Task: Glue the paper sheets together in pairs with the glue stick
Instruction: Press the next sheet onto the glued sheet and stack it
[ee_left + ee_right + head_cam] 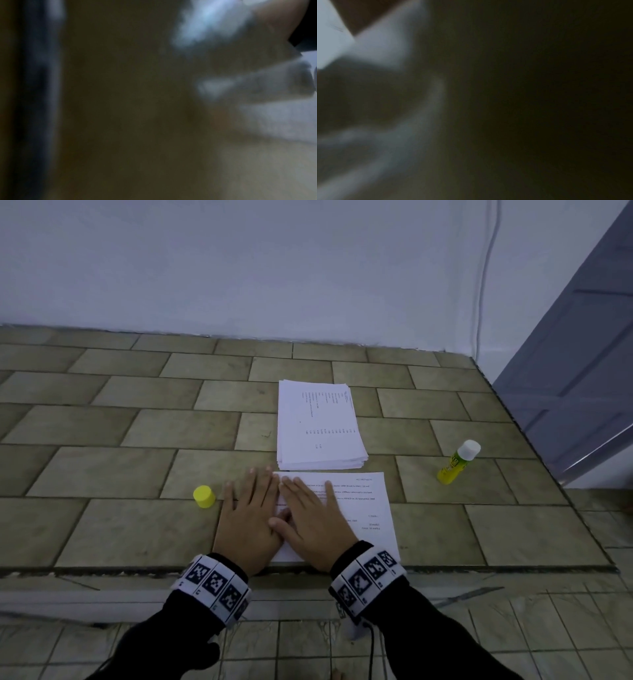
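A printed white sheet point(363, 508) lies at the front edge of the tiled counter. Both hands press flat on its left part, fingers straight. My left hand point(246, 508) covers the sheet's left edge and my right hand point(308, 508) lies beside it, thumbs touching. A stack of printed sheets point(318, 426) sits just behind. The uncapped yellow glue stick point(457, 462) lies to the right, its white glue tip pointing away. Its yellow cap point(204, 496) stands left of my left hand. Both wrist views are dark and blurred.
The tiled counter point(120, 422) ends at a white wall behind and a drop at the front edge point(102, 571). A grey door point(582, 354) stands at the right. A cable point(483, 285) runs down the wall.
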`<move>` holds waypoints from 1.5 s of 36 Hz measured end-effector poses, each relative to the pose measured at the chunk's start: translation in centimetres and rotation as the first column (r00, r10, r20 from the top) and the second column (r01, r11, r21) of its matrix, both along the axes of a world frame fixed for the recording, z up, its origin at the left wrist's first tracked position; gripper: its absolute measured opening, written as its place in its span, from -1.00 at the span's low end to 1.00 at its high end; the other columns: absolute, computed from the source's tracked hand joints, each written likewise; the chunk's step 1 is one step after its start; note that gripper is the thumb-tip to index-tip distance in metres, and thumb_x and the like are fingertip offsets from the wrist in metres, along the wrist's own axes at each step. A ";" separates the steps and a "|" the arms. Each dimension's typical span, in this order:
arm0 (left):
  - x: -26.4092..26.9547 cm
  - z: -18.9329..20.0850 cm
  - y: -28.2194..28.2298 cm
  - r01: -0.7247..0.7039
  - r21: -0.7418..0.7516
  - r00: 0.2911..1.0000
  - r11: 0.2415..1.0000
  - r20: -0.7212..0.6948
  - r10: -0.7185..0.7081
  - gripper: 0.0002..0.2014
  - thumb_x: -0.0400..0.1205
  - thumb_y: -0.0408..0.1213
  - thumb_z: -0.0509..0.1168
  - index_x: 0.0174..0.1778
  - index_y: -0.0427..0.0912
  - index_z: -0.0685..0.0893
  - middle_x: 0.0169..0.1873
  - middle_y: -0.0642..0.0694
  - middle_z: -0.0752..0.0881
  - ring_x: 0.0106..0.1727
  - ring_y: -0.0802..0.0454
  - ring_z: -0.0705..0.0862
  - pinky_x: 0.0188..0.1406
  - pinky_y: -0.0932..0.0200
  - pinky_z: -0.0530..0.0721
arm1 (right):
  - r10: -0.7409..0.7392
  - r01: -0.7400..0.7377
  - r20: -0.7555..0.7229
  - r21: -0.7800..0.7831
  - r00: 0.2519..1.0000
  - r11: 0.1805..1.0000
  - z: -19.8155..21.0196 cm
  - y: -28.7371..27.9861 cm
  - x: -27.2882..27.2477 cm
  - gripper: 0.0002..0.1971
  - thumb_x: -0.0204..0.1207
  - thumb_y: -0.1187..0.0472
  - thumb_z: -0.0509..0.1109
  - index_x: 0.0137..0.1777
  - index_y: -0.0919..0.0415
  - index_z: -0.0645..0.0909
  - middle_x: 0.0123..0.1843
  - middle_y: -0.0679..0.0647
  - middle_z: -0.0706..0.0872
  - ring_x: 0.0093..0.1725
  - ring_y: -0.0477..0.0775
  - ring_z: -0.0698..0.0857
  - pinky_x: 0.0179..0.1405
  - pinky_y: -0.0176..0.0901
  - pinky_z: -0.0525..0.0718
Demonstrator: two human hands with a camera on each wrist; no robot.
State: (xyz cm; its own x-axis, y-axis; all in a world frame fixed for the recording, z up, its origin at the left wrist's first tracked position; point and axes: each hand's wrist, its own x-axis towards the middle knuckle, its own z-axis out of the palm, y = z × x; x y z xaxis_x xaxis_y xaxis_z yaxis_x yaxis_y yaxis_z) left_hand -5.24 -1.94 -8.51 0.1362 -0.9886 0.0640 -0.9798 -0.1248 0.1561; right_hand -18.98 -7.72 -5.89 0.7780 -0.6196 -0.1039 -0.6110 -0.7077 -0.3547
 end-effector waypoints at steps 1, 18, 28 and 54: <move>0.0 0.0 0.0 -0.002 -0.003 1.000 1.000 -0.004 0.002 -0.33 0.66 0.07 -0.06 0.56 -0.30 0.46 0.57 -0.24 0.43 0.58 -0.28 0.40 0.47 -0.43 0.32 | 0.000 0.000 0.001 -0.034 1.000 0.999 -0.3 -0.2 -0.3 0.03 0.35 -0.43 -0.59 0.72 0.14 -0.05 0.75 -0.04 -0.02 0.71 -0.12 -0.12 0.62 0.29 -0.36; 0.1 -0.2 -0.2 -0.023 -0.056 1.000 0.998 0.010 0.024 -0.34 0.67 0.08 -0.06 0.55 -0.31 0.46 0.55 -0.23 0.47 0.56 -0.27 0.43 0.42 -0.46 0.41 | -0.345 0.297 -0.209 -0.228 0.915 0.927 -0.2 -4.6 -11.5 0.07 0.33 -0.40 -0.78 0.72 0.12 -0.04 0.74 -0.02 0.02 0.71 -0.07 -0.01 0.61 0.34 -0.28; 0.0 -0.4 -0.2 -0.027 -0.059 1.000 0.998 0.004 0.027 -0.34 0.68 0.08 -0.07 0.56 -0.29 0.45 0.56 -0.21 0.45 0.57 -0.25 0.41 0.44 -0.45 0.39 | -0.141 0.124 -0.132 -0.131 0.981 0.984 2.1 -0.8 -5.3 -0.07 0.45 -0.41 -0.56 0.71 0.16 -0.21 0.74 0.02 -0.22 0.71 -0.03 -0.22 0.63 0.28 -0.34; 0.2 -0.6 -0.2 -0.015 -0.056 1.000 0.998 0.012 0.016 -0.34 0.75 0.09 -0.20 0.58 -0.28 0.44 0.57 -0.22 0.44 0.58 -0.26 0.39 0.45 -0.45 0.36 | -0.305 0.266 -0.078 -0.318 0.949 0.910 -0.6 -2.0 -7.2 -0.33 0.63 -0.13 -0.07 0.55 0.31 0.42 0.56 0.20 0.48 0.55 0.17 0.47 0.51 0.47 0.05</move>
